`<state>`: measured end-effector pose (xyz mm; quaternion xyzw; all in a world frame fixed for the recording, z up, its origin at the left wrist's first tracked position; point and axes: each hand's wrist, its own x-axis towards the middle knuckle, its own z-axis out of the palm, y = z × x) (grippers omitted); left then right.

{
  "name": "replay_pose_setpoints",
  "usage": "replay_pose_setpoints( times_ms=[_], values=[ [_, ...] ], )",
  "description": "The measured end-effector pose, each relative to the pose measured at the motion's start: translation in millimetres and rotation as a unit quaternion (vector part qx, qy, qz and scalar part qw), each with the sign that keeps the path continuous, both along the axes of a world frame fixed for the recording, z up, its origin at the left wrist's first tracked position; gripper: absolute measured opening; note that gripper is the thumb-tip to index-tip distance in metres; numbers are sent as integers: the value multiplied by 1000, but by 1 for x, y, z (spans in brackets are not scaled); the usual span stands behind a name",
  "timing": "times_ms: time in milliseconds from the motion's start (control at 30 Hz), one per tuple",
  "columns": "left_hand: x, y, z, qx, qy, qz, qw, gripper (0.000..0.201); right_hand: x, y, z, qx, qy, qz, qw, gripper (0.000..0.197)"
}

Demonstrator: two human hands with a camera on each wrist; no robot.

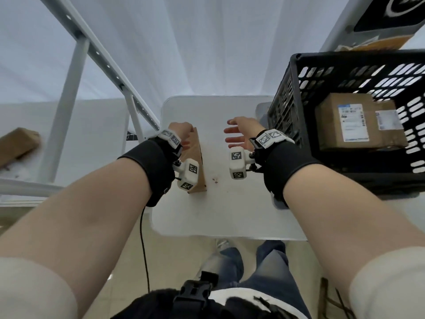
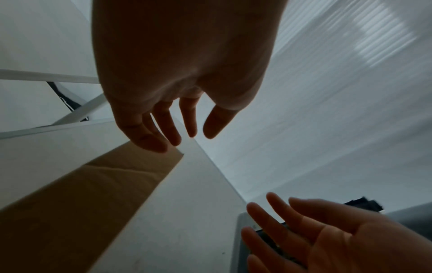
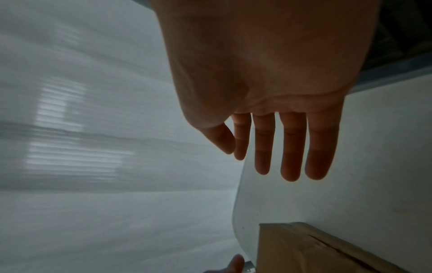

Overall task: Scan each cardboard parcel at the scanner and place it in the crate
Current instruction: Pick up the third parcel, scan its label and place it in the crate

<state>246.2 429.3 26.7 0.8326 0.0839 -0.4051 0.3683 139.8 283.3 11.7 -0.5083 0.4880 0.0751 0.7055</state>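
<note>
A brown cardboard parcel point(image 1: 198, 168) stands on edge on the small white table point(image 1: 230, 215). It also shows in the left wrist view point(image 2: 81, 203) and the right wrist view point(image 3: 315, 254). My left hand point(image 1: 181, 134) is at its far end with the fingers relaxed. Its fingertips point(image 2: 149, 142) are at the parcel's far corner, and contact is unclear. My right hand point(image 1: 239, 134) hovers to the right of the parcel, apart from it, with straight spread fingers point(image 3: 292, 157) and nothing in it. The black slotted crate point(image 1: 292, 88) stands at the right.
Two labelled cardboard parcels point(image 1: 340, 120) lie inside the crate. A grey flat device point(image 1: 262, 109) sits between the table's far right corner and the crate. Another cardboard parcel point(image 1: 18, 143) lies far left beyond a white metal frame point(image 1: 66, 107). White curtain hangs behind.
</note>
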Motion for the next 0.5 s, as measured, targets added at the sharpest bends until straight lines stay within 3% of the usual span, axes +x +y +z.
replay_pose_setpoints(
  times_ms=[100, 233, 333, 433, 500],
  values=[
    [7, 19, -24, 41, -8, -22, 999, 44, 5, 12, -22, 16, 23, 33, 999, 27],
    [13, 31, -44, 66, -7, -20, 998, 38, 11, 30, -47, 56, 52, 121, 990, 38],
    [8, 37, -58, 61, 51, -2, 997, 38, 16, 40, -59, 73, 72, 173, 980, 42],
    [0, 40, -71, 28, 102, 59, 993, 26, 19, 48, -70, 70, 92, 193, 974, 45],
    [-5, 36, -73, 5, 116, 63, 991, 14, 20, 50, -73, 64, 97, 190, 975, 36]
  ],
)
